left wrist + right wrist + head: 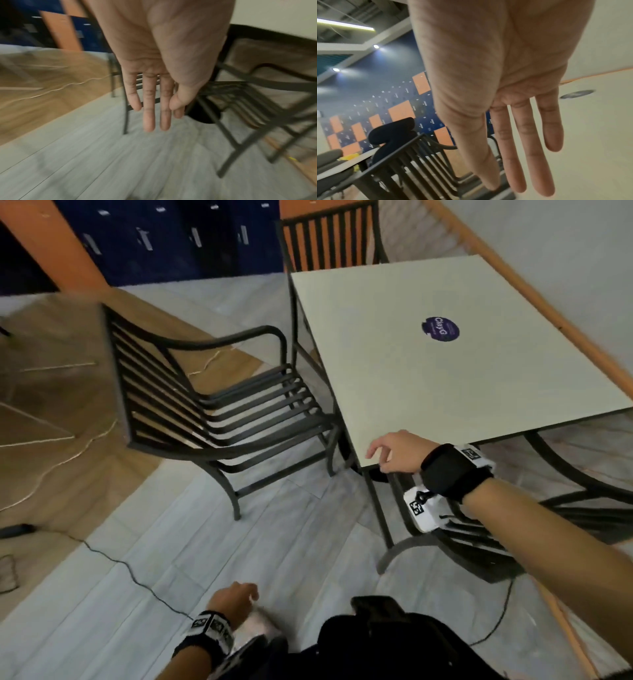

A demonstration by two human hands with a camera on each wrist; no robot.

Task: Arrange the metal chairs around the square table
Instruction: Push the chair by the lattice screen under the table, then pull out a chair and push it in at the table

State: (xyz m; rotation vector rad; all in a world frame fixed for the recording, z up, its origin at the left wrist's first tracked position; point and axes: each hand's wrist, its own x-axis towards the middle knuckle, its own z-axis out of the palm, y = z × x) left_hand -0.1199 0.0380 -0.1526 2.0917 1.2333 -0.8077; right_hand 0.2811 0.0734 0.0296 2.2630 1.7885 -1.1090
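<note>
Head view: right hand, fingers relaxed and holding nothing, hovers at the square table corner. Left hand fingers straight, empty; metal chair beyond its fingertips.

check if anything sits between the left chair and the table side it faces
Nothing visible does. The chair faces the table with only bare floor between its seat front and the table edge. Both hands are open and off it: left hand, right hand.
</note>
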